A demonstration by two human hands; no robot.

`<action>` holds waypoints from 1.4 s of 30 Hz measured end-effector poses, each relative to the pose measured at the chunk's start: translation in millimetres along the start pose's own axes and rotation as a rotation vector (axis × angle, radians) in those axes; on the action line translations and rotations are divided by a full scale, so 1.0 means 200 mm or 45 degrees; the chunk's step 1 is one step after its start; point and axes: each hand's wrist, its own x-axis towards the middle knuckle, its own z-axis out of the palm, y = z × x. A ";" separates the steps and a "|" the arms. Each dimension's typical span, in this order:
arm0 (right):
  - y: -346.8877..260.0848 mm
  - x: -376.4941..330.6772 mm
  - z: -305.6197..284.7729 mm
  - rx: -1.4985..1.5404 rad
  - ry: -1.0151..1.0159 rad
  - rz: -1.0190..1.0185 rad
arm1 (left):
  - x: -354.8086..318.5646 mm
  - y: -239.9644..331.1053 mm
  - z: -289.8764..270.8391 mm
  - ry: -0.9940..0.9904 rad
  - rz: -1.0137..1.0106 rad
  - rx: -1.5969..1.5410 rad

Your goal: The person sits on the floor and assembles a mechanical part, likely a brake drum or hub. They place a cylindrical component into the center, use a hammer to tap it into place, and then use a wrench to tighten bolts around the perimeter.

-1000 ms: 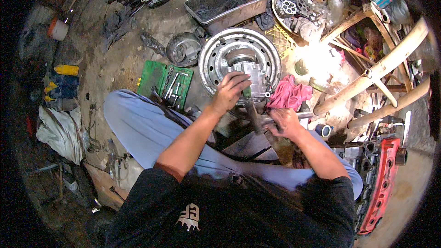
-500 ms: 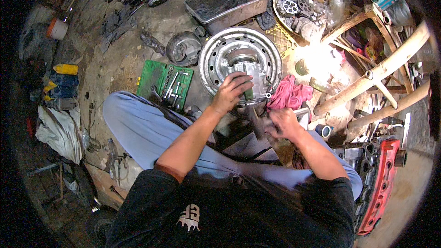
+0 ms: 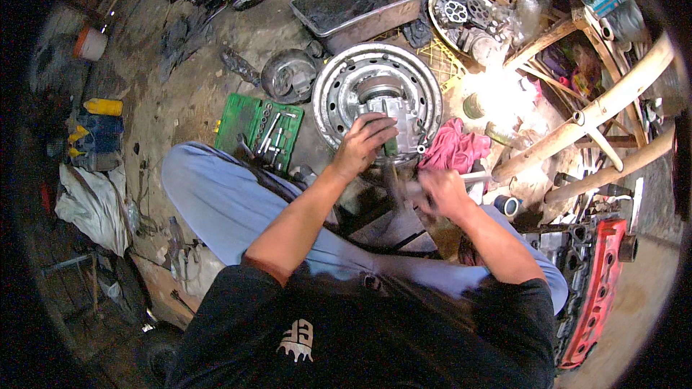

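In front of me a silvery wheel rim lies flat, with a grey metal casting resting in its middle. My left hand is closed at the casting's near left side, its fingers around a short green tool; the kind of tool is hard to make out. Just to the right, my right hand grips a hammer by its pale handle. The hammer's head, left of the fist and close below the green tool, is smeared by motion.
An open green socket set lies left of the rim, below a round dark pan. A grey basin stands behind. Right are a pink cloth, bamboo poles and a red-topped engine part.
My right hand has swung the hammer slightly, its head now blurred nearer the green tool and its handle tilted differently. The left hand and the casting have stayed put.
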 end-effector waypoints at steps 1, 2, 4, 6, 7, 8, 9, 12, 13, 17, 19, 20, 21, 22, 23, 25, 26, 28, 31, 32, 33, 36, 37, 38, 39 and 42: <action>-0.03 0.01 0.02 -0.023 -0.031 0.153 | 0.00 0.00 0.00 0.002 -0.001 -0.002; -0.05 0.01 0.02 -0.046 -0.062 0.306 | -0.01 -0.01 0.00 0.005 -0.002 -0.004; -0.01 -0.03 0.03 0.006 -0.058 0.123 | -0.01 -0.01 0.00 0.000 -0.002 0.000; 0.02 -0.03 0.01 0.058 0.011 -0.066 | 0.00 0.00 0.00 -0.015 0.000 0.010; -0.03 0.01 0.01 -0.033 -0.105 0.275 | -0.01 -0.01 0.01 0.011 -0.007 0.012; -0.04 0.00 0.01 -0.015 -0.064 0.248 | -0.01 -0.02 0.01 0.037 -0.013 0.014; -0.04 0.00 0.02 0.002 -0.023 0.222 | -0.01 -0.03 0.02 0.062 -0.019 0.016; -0.01 0.02 0.00 -0.004 -0.023 0.234 | 0.00 -0.04 0.00 0.066 -0.016 0.015; -0.01 0.01 0.00 -0.006 -0.052 0.260 | 0.00 -0.04 0.01 0.046 -0.019 0.043; 0.08 -0.04 0.03 0.119 0.017 0.142 | -0.02 -0.04 -0.01 0.149 0.014 0.113; 0.14 -0.09 -0.01 0.194 -0.116 -0.089 | -0.03 -0.02 -0.01 0.071 0.005 0.044; 0.13 -0.10 0.00 0.179 -0.046 -0.112 | -0.03 0.01 -0.02 0.031 -0.002 0.008; 0.09 -0.09 0.03 0.163 0.025 -0.135 | -0.04 0.03 -0.02 0.008 0.003 -0.017; 0.05 -0.07 0.05 0.147 0.097 -0.158 | -0.05 0.03 -0.02 -0.016 -0.003 -0.019; 0.02 -0.04 0.03 0.134 -0.014 -0.057 | -0.06 0.03 -0.02 -0.040 -0.008 -0.020; 0.04 -0.01 -0.01 0.152 -0.082 -0.088 | -0.06 0.03 -0.04 -0.081 -0.040 -0.046; 0.05 0.00 -0.01 0.160 -0.116 -0.103 | -0.06 0.04 -0.04 -0.080 -0.037 -0.049; 0.06 -0.02 0.01 0.190 -0.071 -0.073 | -0.05 0.05 -0.04 -0.074 -0.034 -0.052; 0.09 -0.02 0.03 0.234 -0.071 -0.060 | -0.06 0.03 0.00 0.041 -0.072 -0.137; 0.09 -0.01 0.03 0.249 -0.083 -0.058 | -0.06 0.02 0.01 0.041 -0.091 -0.125; 0.10 0.00 0.03 0.258 -0.107 -0.054 | -0.07 0.01 0.01 0.042 -0.111 -0.113; 0.11 0.05 0.03 0.271 -0.121 -0.057 | -0.09 -0.03 0.04 0.051 -0.096 -0.052; 0.12 0.07 0.03 0.264 -0.082 -0.071 | -0.09 -0.04 0.04 0.057 -0.077 -0.026; 0.12 0.09 0.03 0.256 -0.044 -0.085 | -0.09 -0.04 0.04 0.041 -0.062 -0.016; 0.12 0.10 0.03 0.277 -0.065 -0.071 | -0.09 -0.04 0.04 0.025 -0.047 -0.007; 0.13 0.12 0.03 0.328 -0.102 -0.022 | -0.06 -0.03 0.04 0.035 -0.040 0.015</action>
